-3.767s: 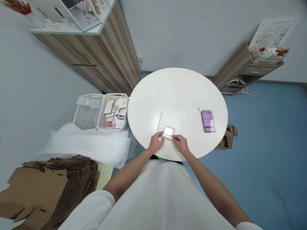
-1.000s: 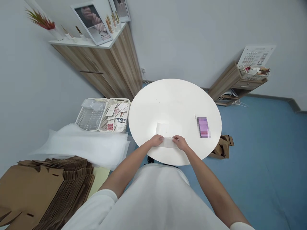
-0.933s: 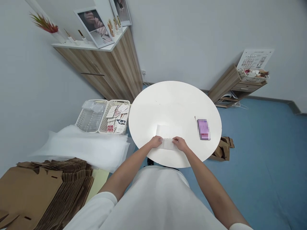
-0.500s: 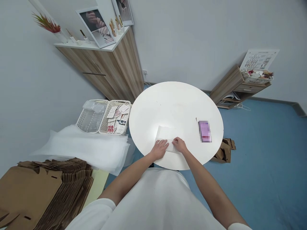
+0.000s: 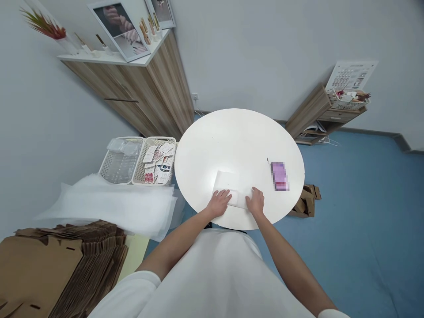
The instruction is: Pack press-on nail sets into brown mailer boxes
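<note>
A thin white translucent sheet (image 5: 227, 179) lies near the front edge of the round white table (image 5: 238, 132). On it rests a small white flat piece (image 5: 233, 197), perhaps a folded part or a packet; I cannot tell which. My left hand (image 5: 219, 203) presses on the left end of this piece, palm down, fingers spread. My right hand (image 5: 256, 202) is at the sheet's right side, thumb and fingers apart, with no grip visible. Right of it lies a pixelated purple object (image 5: 280, 176), apart from both hands.
Left of the table stand a white basket of cards (image 5: 159, 161) and one of clear plastic pieces (image 5: 121, 161). Nearer are white translucent sheets (image 5: 109, 201) and stacked brown cardboard (image 5: 43, 265). Folded cardboard (image 5: 306, 201) lies at right. Behind are a cabinet (image 5: 159, 84) and shelf (image 5: 308, 110).
My right hand has moved right, away from my left hand, and its pinch has opened. More of the white piece and the sheet's right part now show. My left hand stays put.
</note>
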A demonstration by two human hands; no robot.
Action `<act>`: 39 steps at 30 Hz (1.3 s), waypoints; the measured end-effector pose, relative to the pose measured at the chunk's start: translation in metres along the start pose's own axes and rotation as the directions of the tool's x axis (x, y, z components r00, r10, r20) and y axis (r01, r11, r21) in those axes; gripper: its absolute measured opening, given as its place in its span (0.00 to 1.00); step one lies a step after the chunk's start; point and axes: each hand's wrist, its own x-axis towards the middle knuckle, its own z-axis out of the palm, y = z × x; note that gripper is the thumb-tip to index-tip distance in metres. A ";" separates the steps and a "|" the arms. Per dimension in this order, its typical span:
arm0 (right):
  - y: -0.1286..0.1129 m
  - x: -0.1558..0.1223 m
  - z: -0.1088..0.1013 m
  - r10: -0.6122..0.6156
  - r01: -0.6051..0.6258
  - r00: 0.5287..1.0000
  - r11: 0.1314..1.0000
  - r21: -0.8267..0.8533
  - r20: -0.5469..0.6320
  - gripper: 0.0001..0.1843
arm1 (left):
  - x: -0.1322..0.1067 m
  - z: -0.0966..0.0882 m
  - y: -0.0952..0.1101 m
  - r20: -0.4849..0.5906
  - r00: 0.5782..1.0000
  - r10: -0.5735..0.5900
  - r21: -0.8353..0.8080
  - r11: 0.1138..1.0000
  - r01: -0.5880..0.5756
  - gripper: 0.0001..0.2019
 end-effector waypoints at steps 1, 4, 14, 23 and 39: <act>0.005 -0.009 0.003 0.040 -0.037 0.999 0.996 0.085 -0.035 0.27 | 0.000 0.000 0.000 0.002 1.000 -0.004 -0.004 1.000 0.004 0.25; 0.012 -0.037 0.016 0.196 -0.179 0.981 0.923 0.341 -0.015 0.34 | -0.001 0.003 0.000 -0.004 1.000 -0.012 -0.026 1.000 0.012 0.26; -0.005 -0.016 0.013 0.299 -0.366 0.930 0.803 0.470 0.215 0.27 | -0.001 0.008 -0.004 -0.016 1.000 0.017 -0.032 0.999 -0.018 0.27; -0.010 -0.016 -0.003 0.312 -0.411 0.910 0.775 0.480 0.274 0.23 | -0.001 0.009 -0.007 -0.005 0.999 0.038 -0.023 0.999 -0.038 0.28; -0.051 -0.014 0.009 0.052 -0.366 0.863 0.750 0.550 0.503 0.11 | 0.001 0.001 -0.008 0.037 0.999 0.033 -0.086 0.996 -0.029 0.27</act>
